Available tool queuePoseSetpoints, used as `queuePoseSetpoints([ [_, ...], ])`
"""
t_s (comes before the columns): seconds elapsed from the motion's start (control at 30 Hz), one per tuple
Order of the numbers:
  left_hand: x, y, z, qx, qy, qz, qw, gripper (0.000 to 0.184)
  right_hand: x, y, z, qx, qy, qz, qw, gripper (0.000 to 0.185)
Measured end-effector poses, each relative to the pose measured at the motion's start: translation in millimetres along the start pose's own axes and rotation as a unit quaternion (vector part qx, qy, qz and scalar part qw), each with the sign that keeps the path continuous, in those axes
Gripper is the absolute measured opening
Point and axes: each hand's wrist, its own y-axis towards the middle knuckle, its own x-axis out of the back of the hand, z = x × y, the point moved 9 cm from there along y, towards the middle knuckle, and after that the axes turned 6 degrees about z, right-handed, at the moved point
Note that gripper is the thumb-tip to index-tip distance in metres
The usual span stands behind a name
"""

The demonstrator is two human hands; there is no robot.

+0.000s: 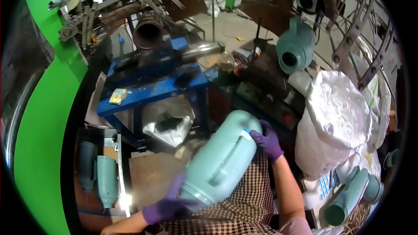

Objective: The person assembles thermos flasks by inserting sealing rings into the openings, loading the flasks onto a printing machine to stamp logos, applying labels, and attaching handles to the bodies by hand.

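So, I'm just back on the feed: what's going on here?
A person in purple gloves is holding a teal jug tilted above a checked apron. The left hand, slightly blurred, is at the narrower neck end, and the right hand grips the wide end, its thumb near a small label. Two similar jugs, one dark, one teal, sit in a box to the left.

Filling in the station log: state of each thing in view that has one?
Held flask, tilted, sticker attached
Left hand, gloved, gripping its narrower end
Right hand, gloved, gripping its rounded end
White sack, open, filled with white pieces
Upper-right flask, open end showing
Yellow packet, lying on blue table
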Motion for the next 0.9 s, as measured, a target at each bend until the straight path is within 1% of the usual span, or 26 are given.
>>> queuePoseSetpoints([
  [0.03, 14.4, -5.3, 3.5, 0.05, 0.035, -0.037, 0.997, 0.073, -16.6, 6.1, 16.3, 0.016, -0.021, -0.016, 1.0, 0.07],
  [0.07, 27.2, -12.4, 8.0, 0.1, 0.067, -0.072, 0.99, 0.076, -30.2, 11.0, 31.9, 0.007, -0.067, -0.007, 0.998, 0.068],
  [0.1, 39.5, -18.7, 18.9, 0.148, 0.023, -0.119, 0.982, 0.077, -47.4, 14.2, 59.1, -0.003, -0.111, 0.0, 0.994, 0.065],
  [0.13, 50.9, -26.8, 29.7, 0.191, -0.025, -0.17, 0.966, 0.078, -62.1, 25.8, 68.0, 0.044, -0.097, 0.003, 0.994, 0.066],
  [0.17, 57.0, -38.6, 47.9, 0.228, -0.148, -0.232, 0.934, 0.077, -76.9, 29.2, 100.1, 0.181, -0.168, -0.029, 0.969, 0.064],
  [0.23, 68.3, -81.5, 99.6, 0.288, -0.244, -0.347, 0.859, 0.078, -97.3, 22.0, 127.4, 0.249, -0.022, -0.064, 0.966, 0.059],
  [0.27, 86.4, -89.9, 113.6, 0.27, -0.286, -0.418, 0.819, 0.081, -104.6, 11.5, 129.5, 0.251, -0.04, -0.053, 0.966, 0.051],
  [0.3, 103.7, -98.8, 126.8, 0.244, -0.321, -0.486, 0.775, 0.083, -111.5, 1.6, 127.5, 0.28, -0.094, -0.028, 0.955, 0.047],
  [0.33, 141.5, -80.7, 128.9, 0.192, -0.347, -0.52, 0.756, 0.084, -122.7, -8.3, 107.9, 0.264, -0.042, 0.008, 0.964, 0.037],
  [0.37, 179.1, -62.8, 130.8, 0.137, -0.37, -0.549, 0.736, 0.085, -134.5, -17.0, 84.3, 0.234, -0.017, 0.055, 0.971, 0.029],
  [0.4, 208.5, -59.0, 157.3, 0.122, -0.288, -0.566, 0.763, 0.076, -142.4, -22.6, 46.8, 0.184, -0.061, 0.087, 0.977, 0.022],
  [0.43, 228.9, -38.6, 177.6, 0.12, -0.191, -0.545, 0.808, 0.075, -147.4, -32.0, 31.6, 0.155, -0.089, 0.104, 0.978, 0.024],
  [0.47, 247.8, -18.5, 197.2, 0.113, -0.091, -0.527, 0.837, 0.074, -149.7, -40.4, 26.9, 0.21, -0.123, 0.094, 0.965, 0.024],
  [0.5, 260.8, 20.5, 183.0, 0.083, 0.215, -0.447, 0.864, 0.072, -155.4, -39.9, 16.3, 0.162, -0.138, 0.127, 0.969, 0.024],
  [0.53, 264.8, 62.8, 172.9, 0.122, 0.193, -0.406, 0.885, 0.075, -159.4, -42.4, 8.8, 0.113, -0.153, 0.16, 0.969, 0.025],
  [0.57, 265.4, 95.0, 161.6, 0.106, 0.326, -0.398, 0.851, 0.077, -163.0, -42.5, 11.6, 0.091, -0.168, 0.175, 0.966, 0.028],
  [0.6, 271.4, 125.4, 162.9, 0.105, 0.359, -0.382, 0.845, 0.074, -166.5, -42.9, 14.5, 0.07, -0.183, 0.192, 0.962, 0.03],
  [0.63, 281.6, 153.8, 173.9, 0.144, 0.372, -0.346, 0.849, 0.072, -172.9, -42.2, 12.5, 0.08, -0.159, 0.189, 0.966, 0.03],
  [0.7, 299.9, 203.7, 196.2, 0.223, 0.434, -0.224, 0.844, 0.071, -178.9, -41.5, 4.0, 0.098, -0.121, 0.18, 0.971, 0.03],
  [0.73, 308.1, 225.5, 215.9, 0.24, 0.468, -0.186, 0.83, 0.069, -183.9, -40.4, 1.3, 0.08, -0.169, 0.201, 0.962, 0.03],
  [0.77, 314.7, 241.2, 239.9, 0.25, 0.502, -0.145, 0.815, 0.067, -189.7, -42.8, 0.8, 0.097, -0.169, 0.218, 0.956, 0.029],
  [0.8, 311.5, 258.9, 244.2, 0.17, 0.638, -0.086, 0.746, 0.062, -193.9, -45.8, -2.4, 0.113, -0.17, 0.229, 0.952, 0.029],
  [0.83, 315.8, 267.0, 256.6, 0.182, 0.573, -0.053, 0.797, 0.057, -192.1, -45.7, -4.2, 0.127, -0.172, 0.234, 0.949, 0.029],
  [0.87, 314.0, 273.5, 277.8, 0.132, 0.627, -0.032, 0.767, 0.054, -187.7, -40.4, -2.8, 0.148, -0.186, 0.234, 0.943, 0.029],
  [0.9, 307.5, 275.1, 257.3, 0.149, 0.639, 0.068, 0.752, 0.052, -189.0, -41.3, -5.1, 0.164, -0.195, 0.241, 0.936, 0.029],
])
